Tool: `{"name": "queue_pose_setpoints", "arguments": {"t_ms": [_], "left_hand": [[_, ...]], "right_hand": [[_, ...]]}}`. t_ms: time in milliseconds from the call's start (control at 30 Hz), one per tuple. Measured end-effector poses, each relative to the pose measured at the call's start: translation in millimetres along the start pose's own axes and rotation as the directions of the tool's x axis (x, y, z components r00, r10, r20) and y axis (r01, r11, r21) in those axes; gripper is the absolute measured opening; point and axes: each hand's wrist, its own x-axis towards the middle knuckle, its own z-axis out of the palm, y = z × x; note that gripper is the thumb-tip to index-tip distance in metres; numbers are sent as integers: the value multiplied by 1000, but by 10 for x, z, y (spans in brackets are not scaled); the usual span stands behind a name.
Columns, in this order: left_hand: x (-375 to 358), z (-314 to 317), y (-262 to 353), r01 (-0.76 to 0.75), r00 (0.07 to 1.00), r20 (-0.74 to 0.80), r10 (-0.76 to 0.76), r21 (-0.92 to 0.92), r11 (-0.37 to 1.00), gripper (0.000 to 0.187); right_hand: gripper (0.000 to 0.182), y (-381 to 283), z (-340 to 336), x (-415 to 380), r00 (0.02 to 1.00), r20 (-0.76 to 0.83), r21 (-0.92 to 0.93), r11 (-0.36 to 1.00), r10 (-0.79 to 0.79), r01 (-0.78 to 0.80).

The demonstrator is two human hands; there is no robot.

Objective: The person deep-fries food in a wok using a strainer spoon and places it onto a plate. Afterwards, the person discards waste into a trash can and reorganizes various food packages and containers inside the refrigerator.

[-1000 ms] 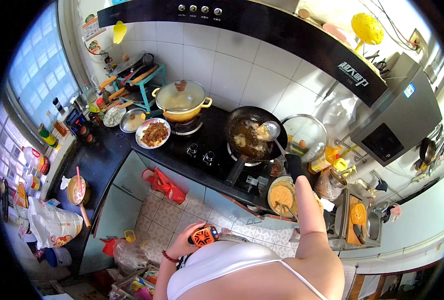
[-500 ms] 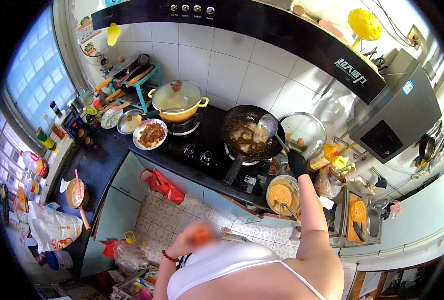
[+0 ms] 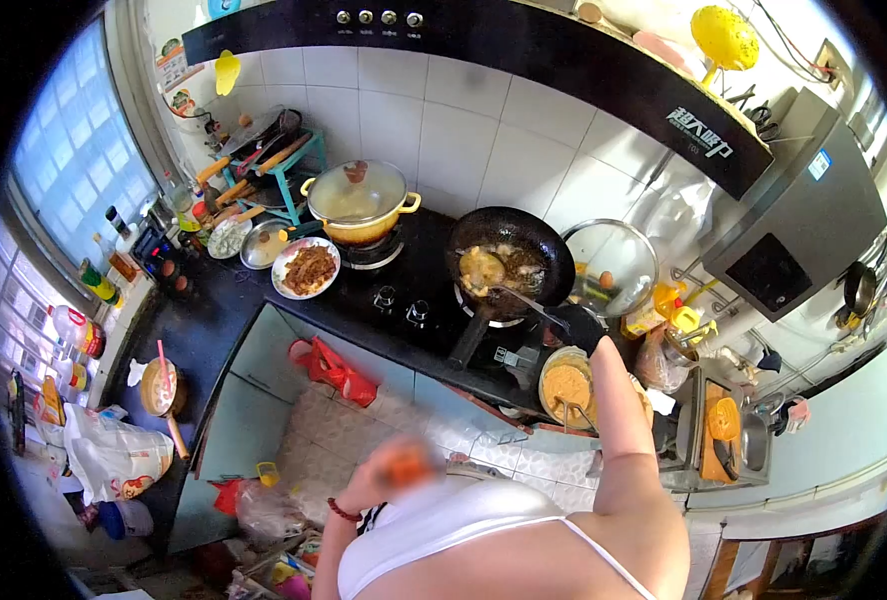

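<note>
My right hand (image 3: 578, 328), in a black glove, is closed around the handle of a metal ladle (image 3: 527, 299). The ladle's head is down in the wok (image 3: 544, 235) at the left side, among pieces of food (image 3: 482, 268) in dark oil. Just below that hand stands a bowl of orange-brown batter (image 3: 568, 388) with utensils resting in it. My left hand (image 3: 369, 478), a red beaded bracelet at its wrist, is held bent in front of my chest. Its fingers close round something orange-red that is too blurred to name.
Left of the wok, a lidded yellow pot (image 3: 362, 205) sits on the other burner, near a plate of browned food (image 3: 306, 268). A glass lid (image 3: 619, 250) leans behind the batter bowl. A small pan (image 3: 164, 388) rests on the left counter; the range hood (image 3: 564, 75) hangs above.
My right hand has moved down slightly, and the ladle's head has swung from the wok's upper right to its left side. My left hand stays at my chest.
</note>
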Motion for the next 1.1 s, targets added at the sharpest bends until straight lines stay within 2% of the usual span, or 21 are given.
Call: {"name": "queue_pose_setpoints", "arguments": {"t_ms": [33,67,100,167,233,433,500,533,567,600,667,767,867,967,1000,1100], "left_hand": [[-8,-2,-2,4,1000,-2,-4,21,1000,75],[-11,-5,1,7,1000,-1,-7,42,999,75],[-5,-8,28,11,1000,-1,-11,35,999,75],[26,-10,90,15,1000,1,-15,21,1000,75],[27,12,70,7,1000,-2,-7,19,1000,75],[-2,48,20,49,999,3,-49,-11,999,74],[-7,52,31,69,998,-2,-69,-39,997,74],[1,53,87,83,997,-3,-83,-64,995,75],[8,55,118,96,995,-3,-96,-89,991,75],[7,57,116,82,997,-6,-82,-62,995,75],[2,65,104,53,999,-11,-53,-11,999,75],[61,48,183,4,1000,24,-5,34,999,76],[30,50,117,5,1000,21,-5,-20,1000,76],[-23,73,13,20,1000,-4,-20,77,997,76],[-20,72,25,30,1000,-4,-30,64,998,76],[-14,80,22,74,997,-4,-74,46,996,76]], "right_hand": [[25,23,42,-9,973,-37,-144,964,-230,223],[24,50,82,15,994,35,-78,992,-99,102],[24,15,130,18,998,10,90,994,-62,61],[23,-137,164,24,999,-25,413,911,21,-9],[22,32,305,91,998,7,368,928,56,-55],[23,-1,303,245,978,87,449,869,188,-207],[27,49,381,249,920,36,795,547,391,-264],[28,441,579,301,940,-75,647,734,332,-208],[28,500,577,331,948,-115,488,848,296,-206],[28,551,571,361,953,-156,309,929,260,-203],[28,248,287,348,947,-136,-10,956,290,-294],[27,651,480,378,889,-263,68,926,375,-371],[26,414,301,277,813,-356,26,875,460,-484],[27,349,142,144,791,-400,-52,850,463,-524],[29,414,152,97,798,-451,-94,868,399,-487],[30,132,-148,-76,811,-377,-60,862,447,-503]]}}
